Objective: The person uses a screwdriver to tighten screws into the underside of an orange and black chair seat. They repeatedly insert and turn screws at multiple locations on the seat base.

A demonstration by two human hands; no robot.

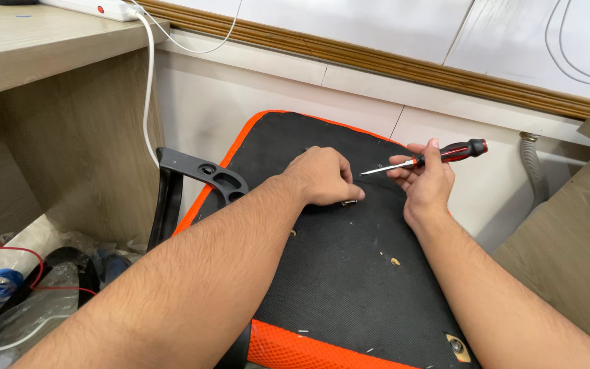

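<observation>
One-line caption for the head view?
Left hand presses a small metal part against an upturned black-and-orange chair seat; right hand holds a red-and-black screwdriver.

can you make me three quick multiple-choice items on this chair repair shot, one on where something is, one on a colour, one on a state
1. Where is the left hand?
A. on the black chair underside
B. on the wooden desk
C. on the white cable

2. What colour is the trim around that black panel?
A. blue
B. orange
C. green

3. How is the screwdriver at this moment?
A. lying on the floor
C. stuck upright in the panel
B. held in the right hand, tip clear of the panel

Answers:
1 A, the hand's fingers rest on a small metal fitting on the panel.
2 B, a bright orange edge rims the black fabric.
3 B, the fingers grip the shaft near the red and black handle and the tip points left in the air.
</observation>
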